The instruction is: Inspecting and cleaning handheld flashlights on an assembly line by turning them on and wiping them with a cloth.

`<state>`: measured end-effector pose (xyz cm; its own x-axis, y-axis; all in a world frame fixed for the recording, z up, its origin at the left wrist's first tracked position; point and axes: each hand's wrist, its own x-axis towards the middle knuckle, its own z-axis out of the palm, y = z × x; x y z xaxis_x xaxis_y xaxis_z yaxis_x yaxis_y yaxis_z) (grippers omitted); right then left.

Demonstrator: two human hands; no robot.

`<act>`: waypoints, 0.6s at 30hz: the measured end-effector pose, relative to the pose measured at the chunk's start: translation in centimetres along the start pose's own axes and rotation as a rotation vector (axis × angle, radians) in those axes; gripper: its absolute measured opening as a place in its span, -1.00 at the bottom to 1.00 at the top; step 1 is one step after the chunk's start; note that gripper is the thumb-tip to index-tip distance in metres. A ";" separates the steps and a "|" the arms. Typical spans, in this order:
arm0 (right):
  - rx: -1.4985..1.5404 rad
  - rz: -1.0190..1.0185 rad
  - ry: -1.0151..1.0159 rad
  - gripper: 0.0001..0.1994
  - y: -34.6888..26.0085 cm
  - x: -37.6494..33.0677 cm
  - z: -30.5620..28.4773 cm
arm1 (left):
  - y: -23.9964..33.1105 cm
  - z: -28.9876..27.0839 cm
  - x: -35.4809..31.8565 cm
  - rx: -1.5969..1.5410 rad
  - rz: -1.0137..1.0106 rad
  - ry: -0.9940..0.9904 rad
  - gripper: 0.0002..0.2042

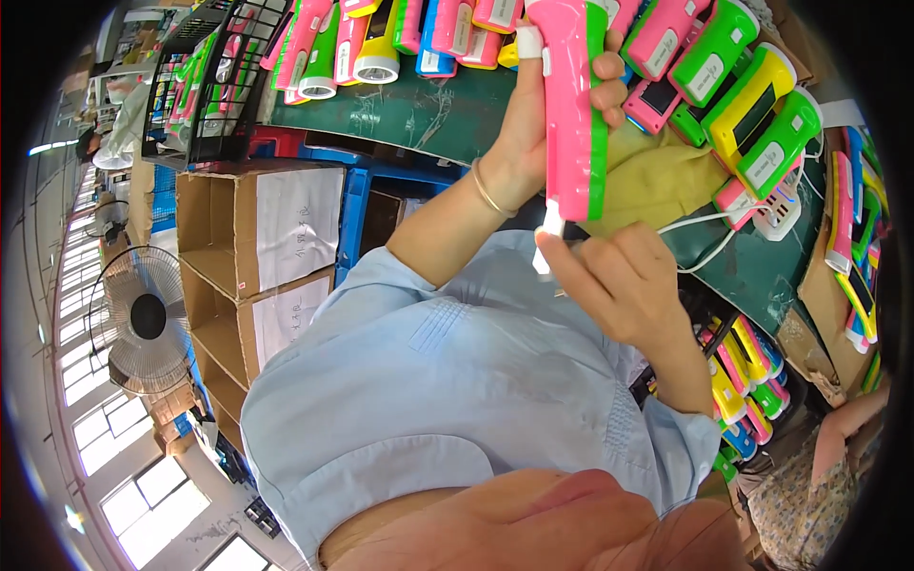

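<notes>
My left hand grips a pink and green flashlight upright, its thumb along one side and its fingers wrapped round the other. White tape covers the thumb tip. Just below the flashlight's lower end, my right hand is closed, its index finger against a small white plug-like piece. That piece touches or nearly touches the flashlight's end; whether it is inserted cannot be made out. A white cable runs from beside the right hand toward a white slotted socket block.
Flashlights in pink, green, yellow and blue line the green table. A yellow cloth lies there. Around it stand a black wire basket, a blue crate, cardboard boxes and a fan. Another person's arm shows at right.
</notes>
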<state>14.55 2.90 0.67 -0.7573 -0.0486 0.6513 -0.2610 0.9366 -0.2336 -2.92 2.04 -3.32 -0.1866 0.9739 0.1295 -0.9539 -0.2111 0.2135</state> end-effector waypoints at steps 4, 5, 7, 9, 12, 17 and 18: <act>-0.179 0.668 0.316 -0.59 -1.0 2.0 2.0 | -1.7 1.7 -1.0 0.330 0.094 -0.237 -0.23; -0.127 0.734 0.385 -0.56 0.1 1.3 2.8 | -1.6 2.0 -1.3 0.786 0.221 -0.212 -0.16; 0.146 0.850 0.355 -0.57 1.4 0.4 3.4 | -1.1 1.6 -1.8 0.890 0.201 -0.144 -0.35; 0.584 0.991 0.262 -0.55 2.6 -1.2 2.8 | -1.1 2.7 -2.4 0.763 0.117 0.005 -0.38; 0.630 0.882 0.323 -0.52 2.2 -1.0 1.8 | -0.8 3.0 -2.1 0.604 0.161 0.206 -0.42; 0.685 1.185 0.290 -0.61 2.3 -0.7 3.4 | -2.1 3.1 -1.5 0.860 0.318 0.130 -0.53; 0.661 1.171 0.298 -0.64 2.2 -0.7 3.5 | -2.0 2.9 -1.4 0.795 0.263 0.128 -0.54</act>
<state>12.47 3.78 -2.82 -0.5963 0.8011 -0.0526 0.1372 0.0372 -0.9898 -0.10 0.85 -1.08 -0.4501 0.8766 0.1700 -0.4354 -0.3817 0.8153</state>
